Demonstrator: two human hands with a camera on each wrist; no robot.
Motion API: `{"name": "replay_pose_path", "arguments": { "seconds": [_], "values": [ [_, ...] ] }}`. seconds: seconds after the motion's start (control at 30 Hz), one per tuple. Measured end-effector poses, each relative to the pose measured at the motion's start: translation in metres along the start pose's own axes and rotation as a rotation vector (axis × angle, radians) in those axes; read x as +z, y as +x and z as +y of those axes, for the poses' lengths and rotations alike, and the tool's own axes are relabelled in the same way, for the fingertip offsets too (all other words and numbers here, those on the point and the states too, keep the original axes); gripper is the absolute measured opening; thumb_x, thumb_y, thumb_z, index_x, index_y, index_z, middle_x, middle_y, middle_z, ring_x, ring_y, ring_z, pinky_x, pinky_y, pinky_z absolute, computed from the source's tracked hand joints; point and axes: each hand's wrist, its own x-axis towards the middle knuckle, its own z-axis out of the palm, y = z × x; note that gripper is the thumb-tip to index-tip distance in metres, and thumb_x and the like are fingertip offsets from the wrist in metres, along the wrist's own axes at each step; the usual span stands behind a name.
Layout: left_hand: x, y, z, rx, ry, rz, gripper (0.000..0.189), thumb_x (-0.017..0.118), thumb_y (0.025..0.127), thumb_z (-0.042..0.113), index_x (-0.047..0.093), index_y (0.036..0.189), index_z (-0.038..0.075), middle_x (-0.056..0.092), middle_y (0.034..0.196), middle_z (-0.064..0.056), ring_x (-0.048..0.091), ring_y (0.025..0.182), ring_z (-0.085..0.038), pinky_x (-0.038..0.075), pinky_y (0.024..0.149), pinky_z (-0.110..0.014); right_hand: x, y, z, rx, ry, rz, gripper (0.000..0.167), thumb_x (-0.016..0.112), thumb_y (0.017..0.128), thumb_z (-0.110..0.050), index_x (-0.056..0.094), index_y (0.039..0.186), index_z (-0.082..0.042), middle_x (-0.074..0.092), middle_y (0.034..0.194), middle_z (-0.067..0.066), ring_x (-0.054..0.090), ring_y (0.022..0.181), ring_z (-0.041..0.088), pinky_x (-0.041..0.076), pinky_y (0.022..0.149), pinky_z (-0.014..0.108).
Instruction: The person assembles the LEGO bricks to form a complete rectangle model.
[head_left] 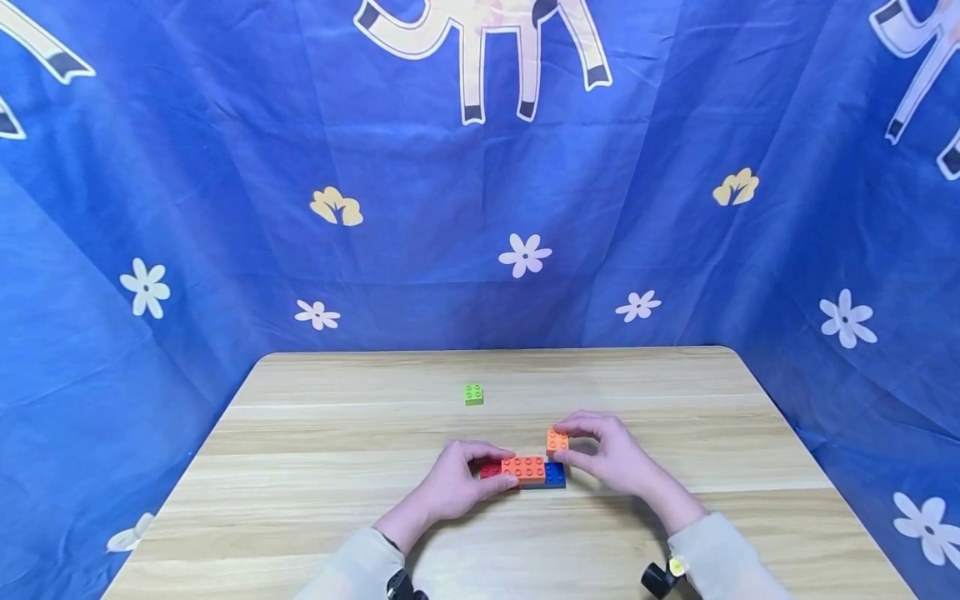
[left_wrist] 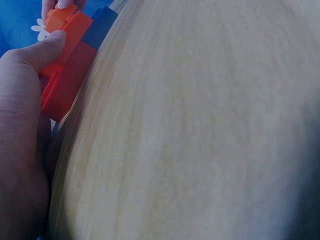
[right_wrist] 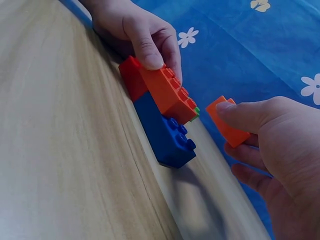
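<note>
A red brick [head_left: 490, 472] and a blue brick [head_left: 555, 476] lie end to end on the table, with a long orange brick [right_wrist: 167, 95] bridging their tops. Several blue studs stay bare at the right end. My left hand [head_left: 459, 479] grips the left part of this stack between thumb and fingers, the thumb on the near side of the long orange brick. Just above and behind the blue end, my right hand [head_left: 611, 454] pinches a small square orange brick [right_wrist: 227, 122]. In the right wrist view that brick is apart from the stack.
A small lime green brick [head_left: 473, 394] sits on the wooden table [head_left: 337, 417], behind the stack. Blue cloth [head_left: 420, 283] with flowers and animal figures hangs around the table's back and sides.
</note>
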Motion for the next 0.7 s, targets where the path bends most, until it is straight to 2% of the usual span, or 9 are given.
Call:
{"name": "replay_pose_path", "arguments": {
  "seconds": [0.17, 0.37, 0.7],
  "values": [
    [0.0002, -0.0003, 0.0004, 0.0, -0.002, 0.002, 0.037, 0.09, 0.087, 0.038, 0.082, 0.118, 0.02, 0.076, 0.11, 0.013, 0.069, 0.105, -0.011, 0.055, 0.092, -0.028, 0.0016, -0.0034, 0.0012, -0.003, -0.013, 0.001, 0.036, 0.086, 0.092, -0.023, 0.077, 0.124, -0.009, 0.073, 0.121, -0.003, 0.07, 0.112, 0.02, 0.055, 0.102, 0.044],
    [0.0008, -0.0006, 0.0002, -0.003, -0.007, 0.0, 0.037, 0.09, 0.087, 0.037, 0.082, 0.118, 0.02, 0.076, 0.11, 0.013, 0.07, 0.105, -0.011, 0.055, 0.091, -0.028, 0.0041, -0.0069, 0.0031, -0.012, -0.009, -0.009, 0.034, 0.085, 0.093, -0.024, 0.077, 0.124, -0.013, 0.073, 0.121, -0.005, 0.07, 0.111, 0.018, 0.055, 0.101, 0.042],
    [0.0012, -0.0006, 0.0, 0.001, -0.006, 0.001, 0.037, 0.09, 0.087, 0.038, 0.082, 0.118, 0.02, 0.076, 0.109, 0.014, 0.07, 0.104, -0.01, 0.055, 0.09, -0.028, 0.0069, -0.01, 0.004, -0.032, 0.0, -0.025, 0.034, 0.085, 0.093, -0.023, 0.077, 0.124, -0.012, 0.073, 0.121, -0.004, 0.07, 0.111, 0.018, 0.055, 0.101, 0.04]
  ]
}}
